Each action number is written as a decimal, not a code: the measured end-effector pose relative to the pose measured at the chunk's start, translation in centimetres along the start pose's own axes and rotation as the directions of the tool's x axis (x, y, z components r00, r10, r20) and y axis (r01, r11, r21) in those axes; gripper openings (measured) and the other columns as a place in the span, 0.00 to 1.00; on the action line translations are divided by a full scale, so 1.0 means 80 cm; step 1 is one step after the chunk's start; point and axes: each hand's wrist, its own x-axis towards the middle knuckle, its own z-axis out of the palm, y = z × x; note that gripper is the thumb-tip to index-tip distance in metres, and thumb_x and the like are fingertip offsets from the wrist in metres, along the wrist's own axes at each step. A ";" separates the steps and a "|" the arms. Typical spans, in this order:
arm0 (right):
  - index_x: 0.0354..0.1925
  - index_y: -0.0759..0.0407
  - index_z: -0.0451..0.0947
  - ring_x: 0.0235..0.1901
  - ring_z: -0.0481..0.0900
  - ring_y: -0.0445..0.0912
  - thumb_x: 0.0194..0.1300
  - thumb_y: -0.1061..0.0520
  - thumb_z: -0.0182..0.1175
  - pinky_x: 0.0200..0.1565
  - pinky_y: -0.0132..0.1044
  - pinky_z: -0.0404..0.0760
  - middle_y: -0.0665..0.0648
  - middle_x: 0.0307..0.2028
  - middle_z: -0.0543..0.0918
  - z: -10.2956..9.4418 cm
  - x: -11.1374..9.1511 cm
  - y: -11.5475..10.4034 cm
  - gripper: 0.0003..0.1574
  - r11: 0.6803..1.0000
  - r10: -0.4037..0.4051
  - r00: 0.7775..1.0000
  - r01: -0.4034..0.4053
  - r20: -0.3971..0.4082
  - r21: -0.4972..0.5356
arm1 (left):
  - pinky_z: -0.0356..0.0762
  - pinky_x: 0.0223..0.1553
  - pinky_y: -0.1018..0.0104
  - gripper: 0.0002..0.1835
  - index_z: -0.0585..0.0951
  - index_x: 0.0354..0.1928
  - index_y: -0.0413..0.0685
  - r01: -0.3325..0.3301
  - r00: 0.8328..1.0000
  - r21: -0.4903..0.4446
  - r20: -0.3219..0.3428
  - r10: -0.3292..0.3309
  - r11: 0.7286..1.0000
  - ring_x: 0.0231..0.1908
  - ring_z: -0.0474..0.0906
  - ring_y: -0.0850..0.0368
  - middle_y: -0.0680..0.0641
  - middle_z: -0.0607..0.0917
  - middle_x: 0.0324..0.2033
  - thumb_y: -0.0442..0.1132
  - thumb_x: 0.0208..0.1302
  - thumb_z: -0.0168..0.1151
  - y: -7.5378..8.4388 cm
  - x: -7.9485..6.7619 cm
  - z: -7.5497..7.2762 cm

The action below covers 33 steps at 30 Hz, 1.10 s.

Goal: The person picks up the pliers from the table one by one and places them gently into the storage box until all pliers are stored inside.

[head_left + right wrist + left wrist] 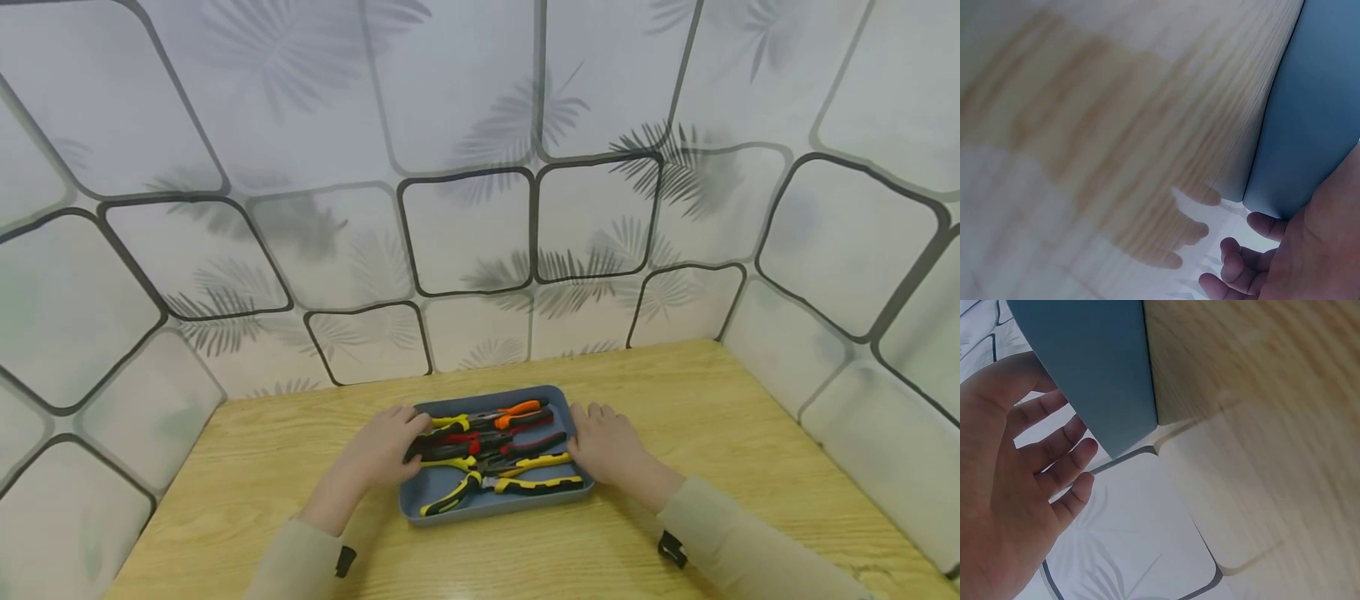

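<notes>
On the wooden tabletop lies a shallow blue-grey tray (504,505) holding several pliers side by side. Two pairs of yellow-and-black-handled pliers (551,484) lie near its front, red-and-black ones (474,447) across the middle, and orange-and-black ones (522,414) at the back. At the tray's left end rests my left hand (384,446), thumb and forefinger spread over the rim beside handle ends. My right hand (609,446) rests against the right rim. Both wrist views show loosely bent fingers beside the tray's outer wall; some fingertips are hidden.
The wooden table (285,442) meets a back wall (472,242) covered in a leaf-and-frame pattern, with patterned side walls close at left and right. Small black devices (672,549) sit under both wrists.
</notes>
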 end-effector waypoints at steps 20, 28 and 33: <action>0.48 0.63 0.69 0.28 0.70 0.49 0.63 0.50 0.52 0.26 0.41 0.71 0.58 0.29 0.71 0.009 -0.001 0.001 0.20 1.000 0.008 0.999 -0.007 -0.039 0.010 | 0.73 0.41 0.58 0.14 0.78 0.42 0.52 0.014 0.995 0.028 -0.095 -0.012 1.000 0.37 0.73 0.56 0.54 0.77 0.35 0.43 0.53 0.65 0.001 -0.043 0.003; 0.40 0.63 0.70 0.24 0.67 0.47 0.62 0.53 0.53 0.24 0.39 0.68 0.56 0.26 0.69 0.017 0.000 0.002 0.14 1.000 -0.026 0.993 0.027 -0.115 0.013 | 0.74 0.45 0.58 0.14 0.78 0.43 0.49 0.075 0.993 0.016 -0.088 -0.073 0.997 0.39 0.74 0.56 0.53 0.78 0.37 0.45 0.56 0.64 -0.002 -0.053 0.006; 0.36 0.62 0.71 0.24 0.67 0.47 0.62 0.53 0.54 0.24 0.40 0.69 0.56 0.25 0.69 0.014 0.002 0.002 0.12 0.998 -0.063 0.989 0.061 -0.131 -0.019 | 0.74 0.41 0.58 0.10 0.77 0.38 0.50 0.062 0.990 0.029 -0.125 -0.058 0.998 0.36 0.74 0.57 0.54 0.77 0.33 0.45 0.56 0.64 -0.003 -0.058 0.008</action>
